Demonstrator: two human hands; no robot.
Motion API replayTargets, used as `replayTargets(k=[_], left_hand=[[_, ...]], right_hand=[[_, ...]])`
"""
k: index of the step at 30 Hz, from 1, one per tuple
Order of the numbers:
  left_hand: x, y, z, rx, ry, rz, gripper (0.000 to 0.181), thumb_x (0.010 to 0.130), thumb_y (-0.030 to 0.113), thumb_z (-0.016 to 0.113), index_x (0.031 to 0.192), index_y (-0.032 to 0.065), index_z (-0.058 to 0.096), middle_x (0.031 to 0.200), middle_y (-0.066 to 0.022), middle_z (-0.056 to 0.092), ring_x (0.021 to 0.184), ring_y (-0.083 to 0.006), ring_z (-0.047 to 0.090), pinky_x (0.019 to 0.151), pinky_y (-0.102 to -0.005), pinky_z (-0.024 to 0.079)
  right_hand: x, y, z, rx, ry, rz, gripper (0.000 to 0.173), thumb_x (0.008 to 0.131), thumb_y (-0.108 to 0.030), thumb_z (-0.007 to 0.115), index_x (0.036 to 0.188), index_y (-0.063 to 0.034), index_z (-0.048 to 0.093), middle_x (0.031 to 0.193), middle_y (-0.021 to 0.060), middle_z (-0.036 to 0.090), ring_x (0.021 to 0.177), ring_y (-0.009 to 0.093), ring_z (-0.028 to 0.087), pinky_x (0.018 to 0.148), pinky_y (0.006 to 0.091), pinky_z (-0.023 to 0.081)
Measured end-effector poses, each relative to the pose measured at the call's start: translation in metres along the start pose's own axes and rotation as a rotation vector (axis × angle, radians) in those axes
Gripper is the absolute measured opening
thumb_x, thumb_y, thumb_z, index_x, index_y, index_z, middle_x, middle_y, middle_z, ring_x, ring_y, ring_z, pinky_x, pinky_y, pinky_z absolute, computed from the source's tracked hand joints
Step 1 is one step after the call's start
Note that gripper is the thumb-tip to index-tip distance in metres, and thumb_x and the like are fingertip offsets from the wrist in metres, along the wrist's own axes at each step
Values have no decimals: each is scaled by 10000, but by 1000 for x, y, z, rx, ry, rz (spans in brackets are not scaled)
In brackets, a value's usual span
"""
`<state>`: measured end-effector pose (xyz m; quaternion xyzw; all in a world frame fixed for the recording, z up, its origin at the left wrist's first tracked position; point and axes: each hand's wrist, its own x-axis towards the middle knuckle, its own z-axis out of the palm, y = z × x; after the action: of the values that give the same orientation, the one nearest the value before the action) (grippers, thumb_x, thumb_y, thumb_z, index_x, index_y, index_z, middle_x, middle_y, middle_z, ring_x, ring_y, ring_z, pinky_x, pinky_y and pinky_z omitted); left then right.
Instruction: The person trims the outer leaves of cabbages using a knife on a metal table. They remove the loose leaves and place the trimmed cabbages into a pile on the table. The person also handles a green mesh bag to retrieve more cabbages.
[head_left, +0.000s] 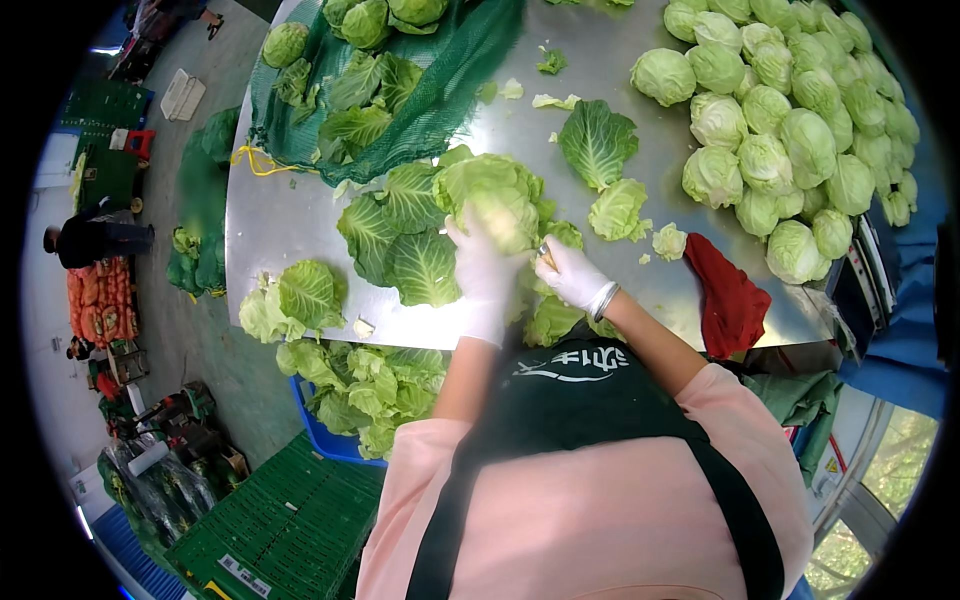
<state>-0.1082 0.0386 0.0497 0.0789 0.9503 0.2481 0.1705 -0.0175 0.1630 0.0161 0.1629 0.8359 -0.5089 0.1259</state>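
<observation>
My gloved left hand (486, 274) is on a green cabbage (491, 191) at the middle of the metal table, fingers spread against its near side. In my gloved right hand (571, 276) is a small knife (547, 256); part of its handle and metal shows, its blade is mostly hidden. That hand sits just right of the cabbage's pale base. Loose dark outer leaves (424, 268) lie to the left of the cabbage. Beyond my right hand rest one large leaf (598, 146) and a paler leaf (619, 211).
Trimmed cabbages (765, 161) are piled at the right. A green mesh sack (442, 112) holding cabbages lies at the back left. A red cloth (724, 300) is near the front edge. Below it at left stands a blue bin (330, 442) of leaves. A person (101, 236) stands far left.
</observation>
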Motion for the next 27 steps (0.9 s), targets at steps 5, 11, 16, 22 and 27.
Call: replayTargets(k=[5, 11, 16, 22, 27], left_hand=[[3, 5, 11, 67, 28, 12, 1123, 572, 308, 860, 1453, 113, 193, 1415, -284, 269, 1025, -421, 592, 826, -447, 525], [11, 13, 15, 122, 40, 5, 1140, 571, 362, 868, 1447, 78, 195, 1388, -334, 275, 1017, -412, 602, 821, -416, 532], [16, 12, 19, 168, 36, 2, 1158, 566, 385, 872, 1451, 76, 192, 1386, -340, 275, 999, -401, 616, 822, -403, 535], [7, 17, 12, 167, 39, -4, 1158, 563, 350, 881, 1452, 79, 190, 1396, -313, 281, 987, -394, 622, 822, -400, 536], [1, 18, 11, 120, 55, -4, 1166, 547, 330, 891, 1449, 85, 193, 1399, -297, 284, 993, -401, 617, 827, -412, 532]], right_hand=[[14, 4, -8, -29, 10, 25, 284, 873, -257, 500, 953, 13, 463, 790, 285, 600, 758, 452, 589, 700, 503, 456], [19, -9, -24, -50, 6, 72, 296, 864, -254, 502, 975, 19, 484, 840, 275, 619, 803, 439, 603, 733, 487, 469], [33, 2, -21, -214, 59, 14, 306, 866, -263, 498, 1010, 7, 512, 875, 265, 632, 832, 429, 611, 759, 475, 478], [40, -13, -37, -378, 103, 29, 276, 851, -251, 550, 959, -10, 471, 777, 217, 629, 771, 409, 609, 696, 468, 472], [53, 16, -47, -224, 268, -100, 277, 847, -296, 570, 893, -29, 513, 710, 230, 597, 694, 425, 592, 644, 482, 458]])
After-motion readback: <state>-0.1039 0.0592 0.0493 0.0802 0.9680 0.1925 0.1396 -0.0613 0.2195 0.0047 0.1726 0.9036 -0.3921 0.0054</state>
